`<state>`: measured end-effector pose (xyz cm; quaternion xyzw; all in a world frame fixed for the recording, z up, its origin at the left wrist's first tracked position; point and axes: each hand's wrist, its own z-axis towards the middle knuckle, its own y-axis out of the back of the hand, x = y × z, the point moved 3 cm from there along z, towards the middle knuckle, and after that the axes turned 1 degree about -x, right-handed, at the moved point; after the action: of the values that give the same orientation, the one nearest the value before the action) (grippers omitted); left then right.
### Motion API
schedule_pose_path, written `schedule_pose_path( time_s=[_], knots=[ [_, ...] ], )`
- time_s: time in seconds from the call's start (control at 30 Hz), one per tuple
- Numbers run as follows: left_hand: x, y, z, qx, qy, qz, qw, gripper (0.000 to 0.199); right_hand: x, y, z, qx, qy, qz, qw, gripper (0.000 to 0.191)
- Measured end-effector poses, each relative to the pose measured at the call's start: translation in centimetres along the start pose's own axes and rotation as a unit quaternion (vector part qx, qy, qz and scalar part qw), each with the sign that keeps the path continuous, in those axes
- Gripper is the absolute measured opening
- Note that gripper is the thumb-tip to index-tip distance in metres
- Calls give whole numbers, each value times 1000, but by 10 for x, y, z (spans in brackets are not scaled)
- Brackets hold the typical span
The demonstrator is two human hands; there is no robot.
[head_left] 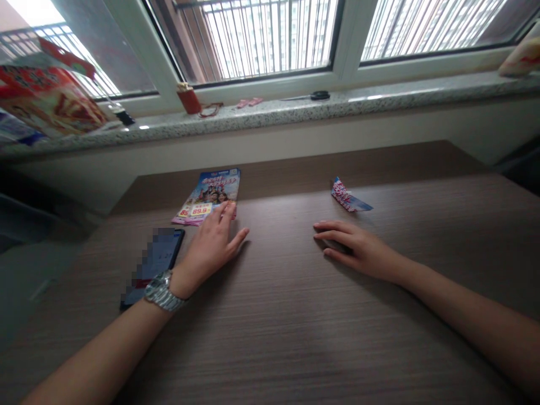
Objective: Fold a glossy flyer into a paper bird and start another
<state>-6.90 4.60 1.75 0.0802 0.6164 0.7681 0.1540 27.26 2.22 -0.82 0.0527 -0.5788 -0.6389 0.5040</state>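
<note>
My left hand [213, 242], with a metal watch [163, 291] on its wrist, has its fingers apart and its fingertips on the lower right part of a stack of colourful flyers [215, 188]. A phone [158, 259] lies left of that hand, partly blurred out. My right hand [352, 246] rests on the table [278, 315] with its fingers spread and nothing held. Just beyond it sits a small folded paper piece [348, 197] in blue, red and white, not touched by either hand.
Along the stone windowsill [278, 115] are a red container [189, 99] with a cord, small pink pieces [250, 103], scissors [319, 95] and a small dark-capped bottle [122, 114]. A large red food package [50, 101] stands at the far left. Dark seats flank the table.
</note>
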Motion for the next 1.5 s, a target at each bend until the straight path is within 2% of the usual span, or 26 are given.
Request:
schedule_pose_path(
  time_s=[0.23, 0.43, 0.93, 1.13, 1.5],
  knots=[
    [6, -9, -6, 25, 3, 74, 997, 69, 1, 1, 1, -5, 2, 7, 1000, 34],
    [-1, -3, -8, 26, -10, 49, 998, 57, 4, 3, 2, -9, -1, 8, 1000, 34],
    [-37, -4, -19, 102, -69, -49, 991, 59, 4, 2, 2, -10, 0, 5, 1000, 33],
    [-58, -1, -24, 119, -113, -79, 983, 57, 3, 2, 3, -6, 2, 1, 1000, 33],
    [-93, 3, -34, 154, -204, -136, 957, 54, 5, 5, 3, -41, -8, 8, 999, 32]
  ],
)
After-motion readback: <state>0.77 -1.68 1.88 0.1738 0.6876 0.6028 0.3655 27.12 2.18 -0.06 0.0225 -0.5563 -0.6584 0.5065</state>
